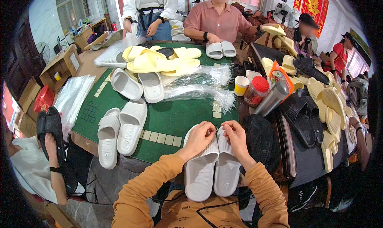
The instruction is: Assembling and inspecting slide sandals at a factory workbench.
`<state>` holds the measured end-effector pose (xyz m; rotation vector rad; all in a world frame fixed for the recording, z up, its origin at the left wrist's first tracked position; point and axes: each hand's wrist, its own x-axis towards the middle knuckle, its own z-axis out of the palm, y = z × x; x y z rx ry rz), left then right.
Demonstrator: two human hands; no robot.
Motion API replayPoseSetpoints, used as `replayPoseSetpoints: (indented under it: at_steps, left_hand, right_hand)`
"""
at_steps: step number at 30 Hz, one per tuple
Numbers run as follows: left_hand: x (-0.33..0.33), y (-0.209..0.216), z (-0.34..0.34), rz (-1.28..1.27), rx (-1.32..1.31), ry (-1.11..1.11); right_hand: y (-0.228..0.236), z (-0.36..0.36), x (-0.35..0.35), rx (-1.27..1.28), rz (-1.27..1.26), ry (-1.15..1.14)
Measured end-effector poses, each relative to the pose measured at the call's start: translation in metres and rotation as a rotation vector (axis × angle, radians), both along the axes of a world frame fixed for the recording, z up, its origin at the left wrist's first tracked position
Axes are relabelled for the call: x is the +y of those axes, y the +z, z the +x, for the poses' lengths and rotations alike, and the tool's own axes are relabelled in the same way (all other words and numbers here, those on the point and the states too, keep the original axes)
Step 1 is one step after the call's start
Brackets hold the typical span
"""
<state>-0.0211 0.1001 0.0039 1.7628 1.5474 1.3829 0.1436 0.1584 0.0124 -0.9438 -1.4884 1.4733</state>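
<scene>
A pair of light grey slides lies side by side at the table's near edge, heels toward me: the left slide (199, 174) and the right slide (226, 173). My left hand (199, 137) rests over the left slide's strap, its fingers pinched near the toe ends. Close beside it, my right hand (236, 138) is pinched too, above the right slide's toe. Whatever thin thing is between the fingertips is too small to make out. To the left, another grey pair (131, 126) sits on the green table mat (175, 120).
Yellow slides (151, 62) and more grey ones (153, 88) lie ahead, near bundles of clear plastic bags (199, 88). At right stand a paper cup (241, 85), a red-lidded jar (258, 91), a steel flask (273, 98) and piled slides (329, 100). Co-workers surround the table; one holds a black slide (50, 128).
</scene>
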Motion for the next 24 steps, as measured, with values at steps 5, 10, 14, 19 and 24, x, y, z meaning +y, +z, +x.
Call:
replayPoseSetpoints:
  at_steps: [5,10,14,19,24]
  left_hand:
    - [0.000,0.001,-0.001,-0.024,-0.013,-0.014]
    - [0.000,0.004,0.000,-0.012,-0.035,-0.015]
    - [-0.002,0.004,0.000,-0.006,-0.057,-0.011]
    - [-0.002,0.008,0.001,-0.046,-0.056,-0.021]
    - [-0.003,0.007,0.001,-0.028,-0.078,-0.017]
  right_hand:
    - [-0.003,-0.003,0.000,-0.136,0.099,0.036]
    - [-0.004,-0.005,-0.002,-0.029,0.059,0.055]
    - [0.000,-0.006,-0.003,-0.034,0.046,0.047]
    - [0.001,-0.003,-0.001,-0.091,0.042,0.006]
    - [0.006,-0.005,-0.005,-0.089,0.024,-0.007]
